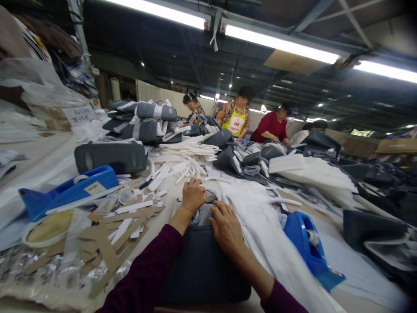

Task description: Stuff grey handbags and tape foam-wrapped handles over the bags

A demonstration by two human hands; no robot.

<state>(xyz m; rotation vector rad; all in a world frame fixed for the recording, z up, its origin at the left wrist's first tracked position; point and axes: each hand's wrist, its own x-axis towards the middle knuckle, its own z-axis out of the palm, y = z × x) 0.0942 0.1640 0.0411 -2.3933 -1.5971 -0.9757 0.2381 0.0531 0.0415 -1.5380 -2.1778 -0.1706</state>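
A dark grey handbag (206, 265) stands in front of me, with clear plastic and a wrapped handle (212, 196) at its top. My left hand (193, 198) is closed at the far side of the bag's top, its fingers curled beside the handle; the exact grip is partly hidden. Against the right end of the top edge rests my right hand (228, 224), fingers stretched forward and slightly apart, touching the bag and plastic.
Blue tape dispensers stand at left (70, 189) and right (306, 248). Cardboard strips (110, 243) lie at left, white foam sheets (260, 234) at right. Behind are white foam sticks (185, 152), a grey bag (110, 156) and piled bags (156, 112). Several people work across the table.
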